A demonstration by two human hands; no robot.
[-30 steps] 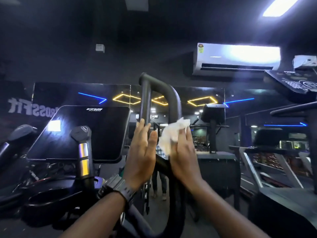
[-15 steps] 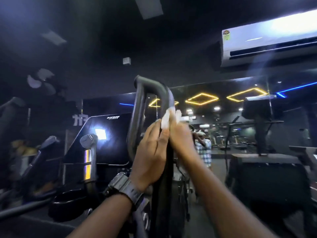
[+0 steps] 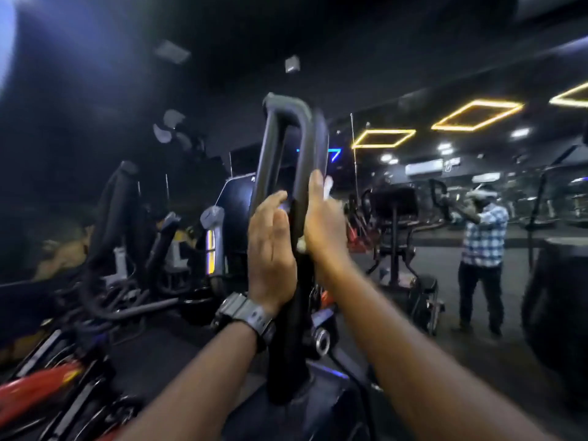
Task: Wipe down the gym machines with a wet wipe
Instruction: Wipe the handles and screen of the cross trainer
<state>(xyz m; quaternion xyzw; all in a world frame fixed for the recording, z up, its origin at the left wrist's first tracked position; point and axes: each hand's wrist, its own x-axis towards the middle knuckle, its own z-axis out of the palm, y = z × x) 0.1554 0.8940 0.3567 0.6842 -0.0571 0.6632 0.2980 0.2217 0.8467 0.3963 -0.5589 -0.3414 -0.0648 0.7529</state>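
Two hands: both are raised against one looped handlebar (image 3: pixel 291 148), the upright black bar of the near machine.
Wet wipe (image 3: pixel 327 187): only a white sliver is seen above the right hand (image 3: pixel 324 224), with a smaller scrap showing below the palm; it is judged to be pressed between that palm and the bar's right side.
Right grip: the wipe is held against the bar, fingers pointing up; how far they curl round it cannot be told.
Left grip: the left hand (image 3: pixel 270 249) is laid flat, fingers straight, on the bar's left side, probably so the bar is steadied against the wiping pressure.
Wristwatch (image 3: pixel 246 316): worn on the left wrist.
Change: compared with half a second ago, far less of the wipe is exposed, and the view has swung so more of the room's right is taken in.
Surroundings: other dark machines are seen to the left, a red frame (image 3: pixel 38 383) near left, yellow ceiling lights (image 3: pixel 477 114) far right, and a person in a checked shirt (image 3: pixel 483 240) at the far right.
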